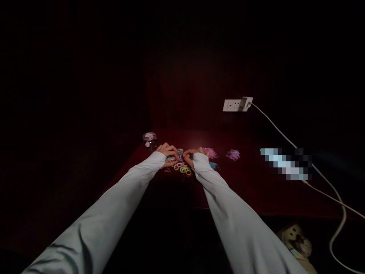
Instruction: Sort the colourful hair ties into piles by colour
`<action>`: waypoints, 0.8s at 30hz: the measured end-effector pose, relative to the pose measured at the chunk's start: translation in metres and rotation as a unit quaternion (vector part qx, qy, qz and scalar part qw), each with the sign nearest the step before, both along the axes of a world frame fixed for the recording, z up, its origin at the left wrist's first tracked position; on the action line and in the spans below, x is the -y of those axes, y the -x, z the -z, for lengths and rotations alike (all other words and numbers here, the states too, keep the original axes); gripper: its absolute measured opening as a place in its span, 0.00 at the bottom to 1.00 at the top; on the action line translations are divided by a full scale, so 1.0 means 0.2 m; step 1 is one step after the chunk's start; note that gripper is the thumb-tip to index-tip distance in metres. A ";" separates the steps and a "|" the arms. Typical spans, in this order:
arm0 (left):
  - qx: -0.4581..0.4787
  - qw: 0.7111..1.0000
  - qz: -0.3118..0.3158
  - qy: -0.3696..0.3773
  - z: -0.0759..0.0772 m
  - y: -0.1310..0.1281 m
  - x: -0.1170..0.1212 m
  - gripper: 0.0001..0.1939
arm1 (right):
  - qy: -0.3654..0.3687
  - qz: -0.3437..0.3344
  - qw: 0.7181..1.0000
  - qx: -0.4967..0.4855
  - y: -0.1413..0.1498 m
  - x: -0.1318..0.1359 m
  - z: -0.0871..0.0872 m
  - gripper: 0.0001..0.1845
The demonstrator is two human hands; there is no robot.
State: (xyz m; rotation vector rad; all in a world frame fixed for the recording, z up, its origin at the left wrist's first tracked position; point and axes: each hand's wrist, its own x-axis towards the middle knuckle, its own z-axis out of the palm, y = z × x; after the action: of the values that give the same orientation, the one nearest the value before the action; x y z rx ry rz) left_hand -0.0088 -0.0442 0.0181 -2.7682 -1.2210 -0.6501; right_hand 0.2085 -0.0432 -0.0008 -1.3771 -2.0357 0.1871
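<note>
A mixed pile of small colourful hair ties [184, 169], in yellow, green, pink and purple, lies on the dark red table [242, 186]. At its left edge is my left hand [168, 152], fingers bent over the pile and thumb apart from them, with some hair ties showing in the gap. My right hand [194, 154] reaches in from the other side with its fingers curled together; whatever they pinch is too small to make out. Beyond the right hand lie a pink bunch of bands [210, 153], a blue bunch [213, 165] and a purple bunch [234, 154].
A small clear container [149, 137] with pink pieces stands at the back left. On the right lies a blurred-out device [282, 163] with a white cable [322, 194]. A charger [245, 102] sits in the wall socket [230, 105]. Below the table edge is a pale patterned object [298, 239].
</note>
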 end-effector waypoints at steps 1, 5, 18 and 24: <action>-0.001 1.000 0.001 0.000 0.00 0.00 0.00 0.08 | -0.003 0.014 1.000 -0.004 0.00 0.00 -0.01 0.13; -0.003 1.000 0.005 -0.001 0.00 0.00 -0.01 0.08 | -0.015 0.052 0.999 -0.001 0.01 0.02 -0.04 0.13; -0.003 1.000 0.000 -0.009 0.01 -0.01 -0.02 0.12 | -0.013 0.043 0.992 0.118 0.00 0.06 -0.04 0.17; -0.011 1.000 0.014 -0.004 0.01 -0.01 -0.01 0.13 | -0.003 0.027 0.991 0.129 -0.01 0.07 -0.05 0.19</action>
State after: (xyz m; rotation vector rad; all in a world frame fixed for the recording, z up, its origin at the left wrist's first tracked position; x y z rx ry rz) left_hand -0.0067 -0.0425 0.0165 -2.7833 -1.1735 -0.6246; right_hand 0.2095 -0.0567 0.0094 -1.5161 -2.2031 -0.0222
